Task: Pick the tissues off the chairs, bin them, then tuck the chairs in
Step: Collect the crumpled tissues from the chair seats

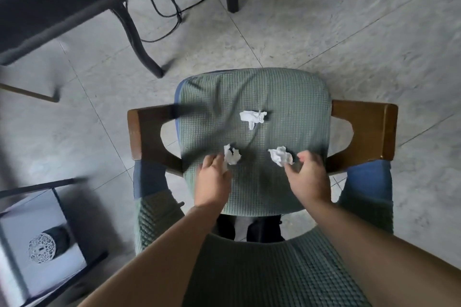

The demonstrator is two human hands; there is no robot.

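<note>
Two bare forearms reach down over a green-covered chair [254, 97] with wooden armrests. At far left, a small stand holds a dark round object [48, 244]. Left hand [212, 179] hovers over the seat, fingers loosely spread, fingertips touching a crumpled white tissue [232, 154]. Farther back, mid-seat, lies a second tissue [252, 117]. To the right, a third tissue [280, 156] sits just beside the right hand [308, 177], whose curled fingers hold nothing. A dark counter [50, 2] stands upper left on grey floor tiles [349, 20].
</note>
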